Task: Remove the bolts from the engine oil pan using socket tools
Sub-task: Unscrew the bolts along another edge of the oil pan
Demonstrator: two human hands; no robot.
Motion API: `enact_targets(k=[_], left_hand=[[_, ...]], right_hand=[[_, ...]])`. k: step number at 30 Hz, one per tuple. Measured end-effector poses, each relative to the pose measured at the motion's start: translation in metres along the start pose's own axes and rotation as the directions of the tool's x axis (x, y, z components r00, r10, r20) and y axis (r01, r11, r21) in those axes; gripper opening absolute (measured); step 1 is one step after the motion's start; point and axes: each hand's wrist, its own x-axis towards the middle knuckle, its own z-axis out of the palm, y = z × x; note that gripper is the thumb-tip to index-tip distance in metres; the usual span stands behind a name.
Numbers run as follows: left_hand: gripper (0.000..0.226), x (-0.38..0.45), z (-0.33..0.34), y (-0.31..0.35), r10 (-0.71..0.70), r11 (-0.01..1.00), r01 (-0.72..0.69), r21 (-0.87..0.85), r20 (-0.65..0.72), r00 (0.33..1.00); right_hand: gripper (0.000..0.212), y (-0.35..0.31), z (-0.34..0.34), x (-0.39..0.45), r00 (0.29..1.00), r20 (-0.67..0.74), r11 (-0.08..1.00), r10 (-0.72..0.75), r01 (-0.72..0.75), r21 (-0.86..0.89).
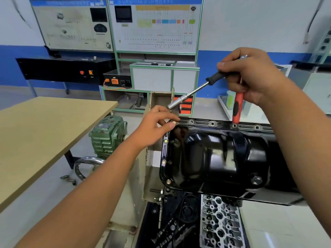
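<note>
The glossy black oil pan [222, 158] sits upside down on the engine, its flange lined with bolt holes. My left hand [157, 126] pinches a brass-coloured bolt [174, 122] at the pan's far left corner. Other bolts [165, 141] remain along the left flange. My right hand [250, 76] grips the black handle of a socket driver [188, 95], whose silver socket points down-left just above my left fingers. The same hand also holds an orange-handled tool [237, 108] standing upright over a hole in the far flange.
A tan tabletop [44, 133] lies at left. A green gearbox [107, 135] and chrome handwheel [86, 165] stand beside the engine stand. A cylinder head [220, 224] lies below the pan. Training boards [154, 25] and cabinets line the far wall.
</note>
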Motion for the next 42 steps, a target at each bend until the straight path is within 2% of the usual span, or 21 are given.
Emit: enact_targets(k=[3, 6, 8, 11, 14, 17, 20, 22, 25, 29, 34, 37, 40, 42], left_hand=[[0.027, 0.000, 0.001, -0.003, -0.007, 1.000, 0.006, 0.017, 0.041, 0.999], [0.021, 0.000, 0.006, -0.003, -0.019, 1.000, 0.018, -0.007, -0.066, 0.998], [0.022, -0.001, 0.008, -0.004, -0.046, 0.995, 0.034, -0.098, -0.126, 0.991], [0.023, -0.003, 0.004, -0.009, -0.040, 0.985, 0.026, -0.172, -0.075, 0.996], [0.031, -0.002, 0.005, -0.011, 0.013, 0.997, -0.012, -0.075, 0.019, 1.000], [0.029, 0.000, 0.012, -0.010, -0.013, 0.996, 0.008, -0.089, -0.056, 0.998], [0.024, -0.003, 0.017, -0.011, -0.098, 0.966, 0.050, -0.254, -0.181, 0.979], [0.022, -0.007, 0.017, -0.013, -0.126, 0.940, 0.059, -0.336, -0.182, 0.975], [0.029, -0.008, 0.017, -0.011, -0.060, 0.962, 0.036, -0.270, -0.081, 0.995], [0.038, -0.005, 0.016, -0.006, -0.016, 0.988, 0.000, -0.157, -0.103, 0.995], [0.024, -0.002, 0.017, -0.009, -0.030, 0.981, 0.001, -0.195, -0.147, 0.989], [0.017, -0.002, 0.011, -0.010, -0.023, 0.977, 0.004, -0.214, -0.085, 0.996], [0.027, -0.001, 0.006, -0.013, 0.023, 0.990, -0.023, -0.138, 0.004, 1.000], [0.032, 0.001, 0.008, -0.011, 0.029, 0.992, -0.032, -0.126, -0.019, 0.999]], right_hand=[[0.025, 0.006, -0.007, 0.002, 0.993, -0.019, 0.977, 0.119, -0.114, 0.179], [0.027, 0.014, -0.013, 0.001, 0.968, -0.021, 0.935, 0.250, -0.236, 0.263], [0.029, 0.017, -0.013, 0.001, 0.953, -0.059, 0.925, 0.296, -0.271, 0.268], [0.025, 0.018, -0.015, 0.003, 0.940, -0.089, 0.903, 0.330, -0.287, 0.320], [0.020, 0.018, -0.013, 0.005, 0.934, -0.072, 0.879, 0.349, -0.300, 0.371], [0.021, 0.019, -0.009, 0.005, 0.930, -0.065, 0.876, 0.361, -0.314, 0.365], [0.024, 0.020, -0.004, 0.005, 0.927, -0.069, 0.872, 0.369, -0.319, 0.372], [0.025, 0.023, 0.003, 0.005, 0.921, -0.055, 0.852, 0.386, -0.333, 0.404], [0.022, 0.030, 0.012, 0.004, 0.908, -0.006, 0.804, 0.419, -0.368, 0.466], [0.020, 0.032, 0.009, 0.003, 0.888, -0.034, 0.782, 0.458, -0.385, 0.490], [0.020, 0.035, 0.009, 0.003, 0.857, -0.054, 0.760, 0.512, -0.423, 0.494], [0.024, 0.035, 0.009, 0.003, 0.849, -0.026, 0.739, 0.528, -0.444, 0.506], [0.025, 0.036, 0.009, 0.003, 0.847, -0.001, 0.729, 0.532, -0.458, 0.509], [0.024, 0.037, 0.009, 0.004, 0.844, 0.015, 0.720, 0.537, -0.467, 0.513]])
